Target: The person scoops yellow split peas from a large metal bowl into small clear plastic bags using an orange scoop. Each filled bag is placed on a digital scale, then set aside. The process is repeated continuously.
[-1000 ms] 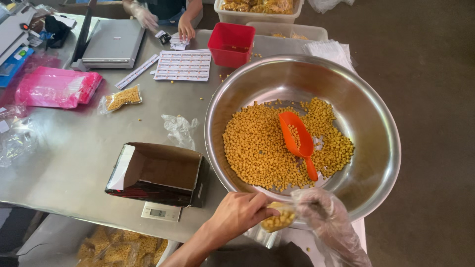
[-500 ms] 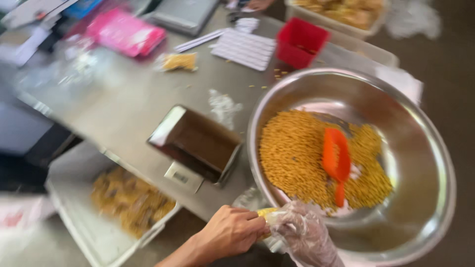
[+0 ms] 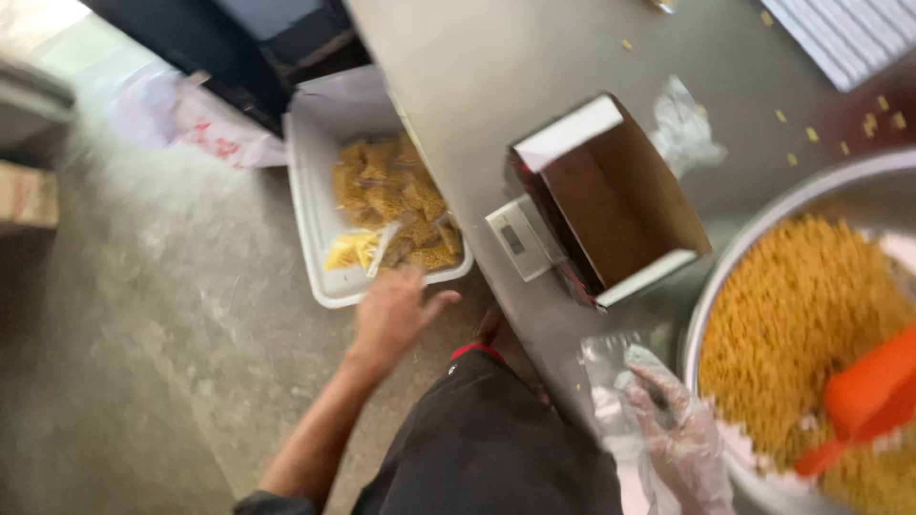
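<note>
Two hands are working here: we are reaching our bare left hand, fingers spread and holding nothing, over the white tray of filled snack bags on the floor, while our gloved right hand is pinching an empty clear bag by the worktop edge.

On the grey metal tabletop stands a small digital scale carrying an open brown cardboard box. Near it lie a crumpled clear plastic bag and scattered yellow crumbs. Below, a bare concrete floor.
</note>
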